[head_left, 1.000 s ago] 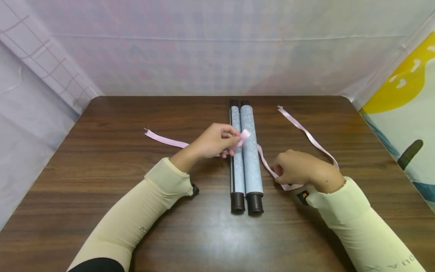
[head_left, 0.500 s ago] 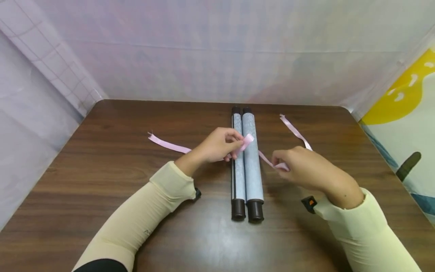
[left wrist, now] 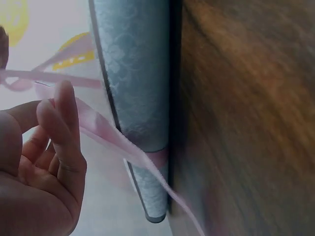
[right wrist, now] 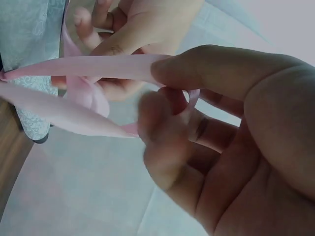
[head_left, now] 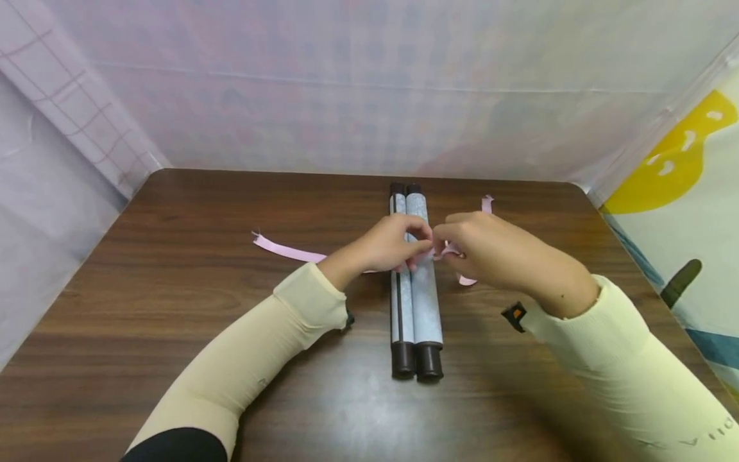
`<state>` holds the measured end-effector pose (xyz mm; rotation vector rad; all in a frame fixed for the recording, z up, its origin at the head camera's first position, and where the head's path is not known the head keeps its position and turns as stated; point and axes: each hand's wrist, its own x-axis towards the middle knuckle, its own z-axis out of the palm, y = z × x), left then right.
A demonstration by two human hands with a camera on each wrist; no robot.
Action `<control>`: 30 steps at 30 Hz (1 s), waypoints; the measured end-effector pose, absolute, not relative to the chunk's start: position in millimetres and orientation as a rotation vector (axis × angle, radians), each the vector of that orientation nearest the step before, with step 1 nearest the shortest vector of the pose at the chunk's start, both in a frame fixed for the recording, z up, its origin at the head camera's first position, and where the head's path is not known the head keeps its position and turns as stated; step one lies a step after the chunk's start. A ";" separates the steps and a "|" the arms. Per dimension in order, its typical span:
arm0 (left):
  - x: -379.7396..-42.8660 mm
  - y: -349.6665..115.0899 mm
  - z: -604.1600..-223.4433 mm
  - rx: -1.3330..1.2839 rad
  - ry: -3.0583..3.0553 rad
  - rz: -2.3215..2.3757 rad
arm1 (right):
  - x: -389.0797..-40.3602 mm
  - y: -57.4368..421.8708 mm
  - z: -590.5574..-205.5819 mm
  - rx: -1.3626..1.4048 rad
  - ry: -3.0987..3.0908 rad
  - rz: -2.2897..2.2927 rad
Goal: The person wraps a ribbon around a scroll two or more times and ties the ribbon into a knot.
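Note:
Two rolled scrolls with pale blue patterned backing and dark brown end knobs, a thinner left one (head_left: 407, 301) and a thicker right one (head_left: 427, 308), lie side by side on the table. Around them passes a pink satin ribbon (head_left: 288, 251), its band visible on the roll in the left wrist view. Above the scrolls, my left hand (head_left: 398, 244) pinches a folded length of ribbon (left wrist: 103, 130) between thumb and fingertips. My right hand (head_left: 491, 250) is close beside it, holding another stretch of ribbon (right wrist: 110, 67) that bends round a finger. Fingers hide the crossing in the head view.
The scrolls lie on a brown wood-grain table (head_left: 173, 308). One ribbon end (head_left: 487, 204) lies behind my right hand; the other tail stretches left. A pale cloth (head_left: 346, 115) hangs along the back, and a yellow-patterned cloth (head_left: 681, 154) on the right.
My right hand has lifted its ribbon and come left and away from me to meet the left hand. The right tail has been drawn in. My left hand keeps its pinch, shifting slightly right.

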<state>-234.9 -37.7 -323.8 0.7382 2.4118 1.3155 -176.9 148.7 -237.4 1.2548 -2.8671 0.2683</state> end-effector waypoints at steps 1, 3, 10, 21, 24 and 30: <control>-235.0 -36.6 -323.5 0.739 2.405 1.313 | -178.6 147.7 -236.9 1.266 -2.853 0.270; -235.2 -35.5 -323.6 0.736 2.384 1.318 | -181.8 146.2 -236.4 1.272 -2.840 0.279; -236.1 -35.6 -325.7 0.732 2.284 1.356 | -191.4 148.2 -237.5 1.218 -2.795 0.304; -234.6 -39.6 -331.2 0.777 2.238 1.354 | -220.0 145.3 -253.5 1.316 -2.646 0.403; -234.8 -41.2 -333.2 0.807 2.231 1.355 | -226.8 143.4 -257.9 1.319 -2.648 0.416; -235.1 -42.0 -335.4 0.805 2.252 1.336 | -236.5 139.8 -266.4 1.294 -2.656 0.424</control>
